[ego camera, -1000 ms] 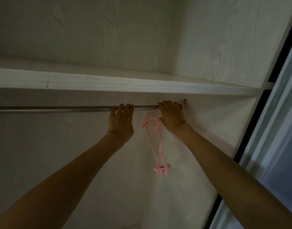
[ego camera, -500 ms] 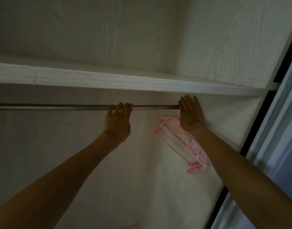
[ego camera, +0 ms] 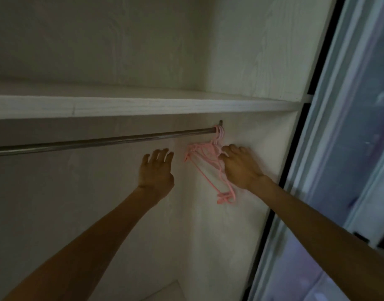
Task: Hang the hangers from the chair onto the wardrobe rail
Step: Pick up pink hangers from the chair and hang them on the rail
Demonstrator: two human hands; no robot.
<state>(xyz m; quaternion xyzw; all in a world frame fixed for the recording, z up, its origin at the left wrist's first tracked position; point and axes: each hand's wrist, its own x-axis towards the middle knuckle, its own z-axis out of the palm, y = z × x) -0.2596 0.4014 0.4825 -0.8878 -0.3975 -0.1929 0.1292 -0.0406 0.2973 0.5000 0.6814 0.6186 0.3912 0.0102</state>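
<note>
A bunch of pink plastic hangers (ego camera: 205, 165) hangs by its hooks at the far right end of the metal wardrobe rail (ego camera: 100, 141), close against the right side wall. My right hand (ego camera: 238, 168) lies over the hangers' right side, its fingers spread and touching them. My left hand (ego camera: 156, 170) is below the rail with fingers spread, holding nothing and touching neither rail nor hangers. The chair is out of view.
A white wooden shelf (ego camera: 143, 106) runs just above the rail. The wardrobe's right side wall (ego camera: 258, 146) sits right behind the hangers. A sliding door frame (ego camera: 317, 148) borders the opening on the right.
Both hands have come down off the rail. The left hand let go of the rail and dropped below it. The right hand moved down onto the hangers, which stayed at the rail's right end.
</note>
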